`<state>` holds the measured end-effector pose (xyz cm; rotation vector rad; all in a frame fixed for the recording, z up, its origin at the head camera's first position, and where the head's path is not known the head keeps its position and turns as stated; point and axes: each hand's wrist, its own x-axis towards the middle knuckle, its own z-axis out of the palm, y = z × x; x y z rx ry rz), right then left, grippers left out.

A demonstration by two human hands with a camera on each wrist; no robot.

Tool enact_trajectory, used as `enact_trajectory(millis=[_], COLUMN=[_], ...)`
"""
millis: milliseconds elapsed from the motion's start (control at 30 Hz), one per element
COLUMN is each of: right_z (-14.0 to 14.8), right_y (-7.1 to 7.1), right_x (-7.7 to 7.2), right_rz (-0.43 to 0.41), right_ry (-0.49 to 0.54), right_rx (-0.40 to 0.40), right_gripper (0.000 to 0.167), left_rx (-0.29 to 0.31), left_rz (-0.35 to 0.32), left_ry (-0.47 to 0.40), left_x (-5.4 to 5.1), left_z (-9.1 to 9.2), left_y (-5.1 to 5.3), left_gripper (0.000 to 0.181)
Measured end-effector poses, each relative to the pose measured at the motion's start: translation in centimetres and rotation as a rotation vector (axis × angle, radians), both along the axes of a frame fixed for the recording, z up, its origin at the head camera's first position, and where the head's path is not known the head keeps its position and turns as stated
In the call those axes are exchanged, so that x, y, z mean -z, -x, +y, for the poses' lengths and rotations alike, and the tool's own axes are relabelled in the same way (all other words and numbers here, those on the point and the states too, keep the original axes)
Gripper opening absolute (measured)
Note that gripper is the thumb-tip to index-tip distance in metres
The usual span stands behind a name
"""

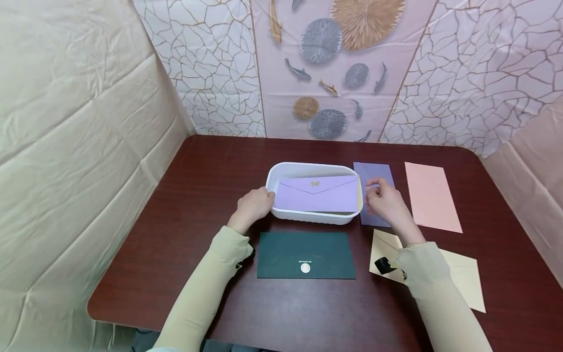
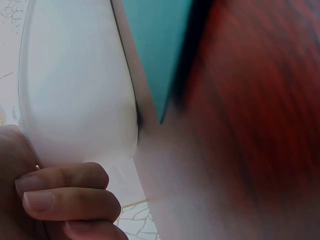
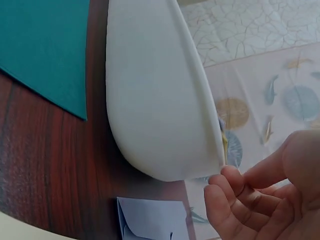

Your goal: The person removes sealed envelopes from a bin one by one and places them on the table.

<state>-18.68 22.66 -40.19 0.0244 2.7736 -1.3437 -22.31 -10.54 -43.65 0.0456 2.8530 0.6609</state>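
- Hands: one pair, well apart, at opposite ends of a white basin [image 1: 313, 215].
- Left hand [image 1: 254, 208]: grips the basin's left end, thumb at the rim, fingers curled against the outside; forearm slants forward and inward.
- Right hand [image 1: 389, 201]: beside the basin's right end, fingers loosely bent, nothing seen between them; whether a fingertip touches the rim, cannot tell. Forearm slants inward, sleeve above a cream envelope [image 1: 468, 278].
- White basin: on the table [image 1: 184, 234], between the hands, behind a dark green envelope [image 1: 303, 247].
- Lilac envelope [image 1: 318, 198]: inside the basin, gold butterfly visible.
- Blue-violet envelope [image 1: 374, 170]: right of the basin, partly behind the right hand.
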Motion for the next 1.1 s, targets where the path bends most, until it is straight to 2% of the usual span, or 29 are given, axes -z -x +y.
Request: enact_trajectory(millis=[433,733,1000,1100], right_z=[0.0,-0.3,-0.6,-0.8], right_y=[1.8,2.4,3.0,3.2], right_x=[1.1,1.6,1.6,1.7], right_rz=[-0.018,-0.052,-0.100,-0.081], right_ry=[0.011,0.015,-0.090,-0.149], right_rx=[-0.010,-0.036,-0.132,-0.172], right_gripper=[0.043,0.046,0.048,0.047], left_rx=[0.003,-0.001,0.005,0.007], left_rz=[-0.005,-0.003,-0.005,-0.012], left_ry=[-0.009,-0.004,-0.004,0.008], left_x=[0.0,0.0,-0.2,-0.4], left_z=[0.1,0.1,0.1,-0.2], left_y=[0.1,0.0,-0.1,-0.1], left_gripper=[0.039,0.039,0.039,0.039])
